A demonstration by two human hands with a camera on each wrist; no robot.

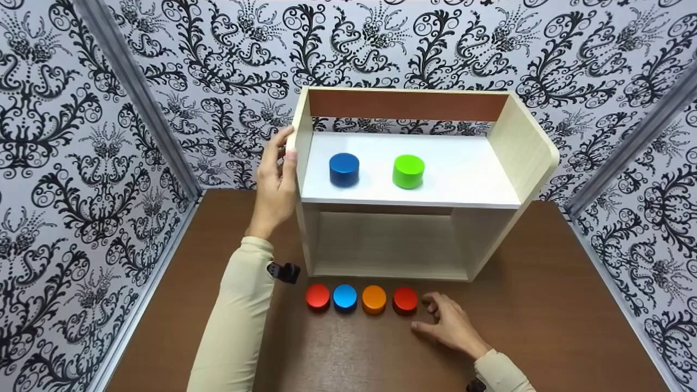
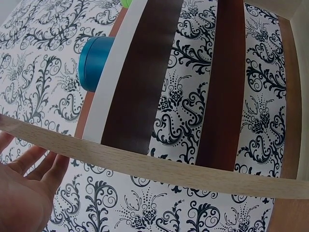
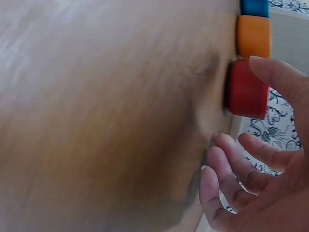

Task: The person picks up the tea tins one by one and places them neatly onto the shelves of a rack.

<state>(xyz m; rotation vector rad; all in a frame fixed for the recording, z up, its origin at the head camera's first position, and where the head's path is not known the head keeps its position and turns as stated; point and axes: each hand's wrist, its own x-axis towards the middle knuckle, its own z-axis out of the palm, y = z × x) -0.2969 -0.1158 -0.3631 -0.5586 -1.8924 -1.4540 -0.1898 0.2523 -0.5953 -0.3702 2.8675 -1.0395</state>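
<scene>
My left hand (image 1: 276, 182) rests against the left side panel of a small two-level wooden shelf (image 1: 411, 204). Its fingers and thumb lie along the panel's edge; in the left wrist view the fingertips (image 2: 60, 164) meet the panel from outside. Right of a red cylinder (image 1: 405, 301), my right hand (image 1: 449, 326) reaches in with thumb and fingers apart. In the right wrist view the thumb overlaps that red cylinder (image 3: 247, 92). The cylinder stands at the right end of a row, beside an orange cylinder (image 1: 373, 299), a light-blue cylinder (image 1: 345, 298) and another red cylinder (image 1: 318, 298).
On the shelf's white upper board (image 1: 468, 174) stand a dark-blue cylinder (image 1: 344, 170) and a green cylinder (image 1: 408, 171). Below it is an open lower compartment (image 1: 386, 245). Patterned walls (image 1: 81, 136) surround the brown table (image 1: 544, 305) at the back and sides.
</scene>
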